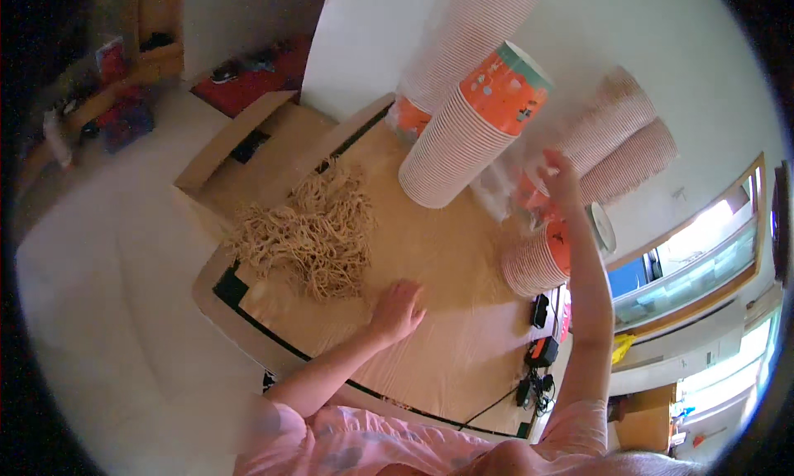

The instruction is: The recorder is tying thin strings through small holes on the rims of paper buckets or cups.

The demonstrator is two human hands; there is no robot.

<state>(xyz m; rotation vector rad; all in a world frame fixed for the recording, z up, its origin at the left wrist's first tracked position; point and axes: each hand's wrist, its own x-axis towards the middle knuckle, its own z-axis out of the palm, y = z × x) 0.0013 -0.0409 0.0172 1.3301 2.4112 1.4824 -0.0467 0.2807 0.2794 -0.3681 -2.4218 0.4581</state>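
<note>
My left hand (398, 312) rests on the brown tabletop (430, 327), thumb apart from the loosely bent fingers, holding nothing. To its left lies a tangled heap of tan string-like strands (310, 232). My right hand (561, 181) reaches to the back right, among stacks of paper cups (608, 124) wrapped in clear plastic. Its fingers are small and blurred against orange-red there, so their grip is unclear. Beyond the left hand a tall stack of paper cups (455, 149) stands tilted in view, topped by an orange and green one. A shorter cup stack (533, 261) sits below my right forearm.
Behind the tall stack leans another wrapped cup stack (471, 38) against the white wall (364, 38). An open cardboard box (248, 157) adjoins the table's far left. Black adapters (542, 352) and cables lie along the right edge. A window (695, 261) is at right.
</note>
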